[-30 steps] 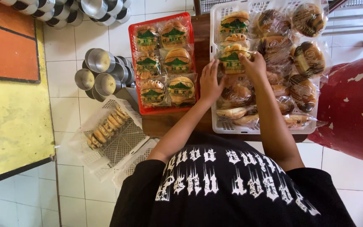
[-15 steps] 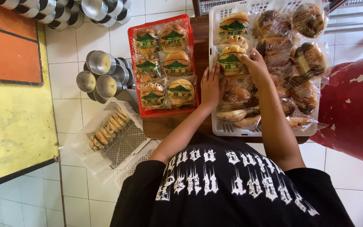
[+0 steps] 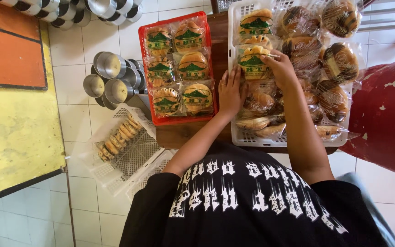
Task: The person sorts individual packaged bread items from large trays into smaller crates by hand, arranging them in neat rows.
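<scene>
A white tiled floor lies under a small wooden table (image 3: 188, 132). On it stands a white crate (image 3: 238, 132), and in its upper left part lies a wrapped bun (image 3: 252, 64). The right hand (image 3: 280, 68) pinches its plastic wrap, fingers closed on it. The left hand (image 3: 230, 93) rests flat and open at the crate's left edge. The bun looks light and soft, easily squashed; better to take it by the wrap's edge. Left of the crate stands a red crate (image 3: 145, 68) with similar buns.
</scene>
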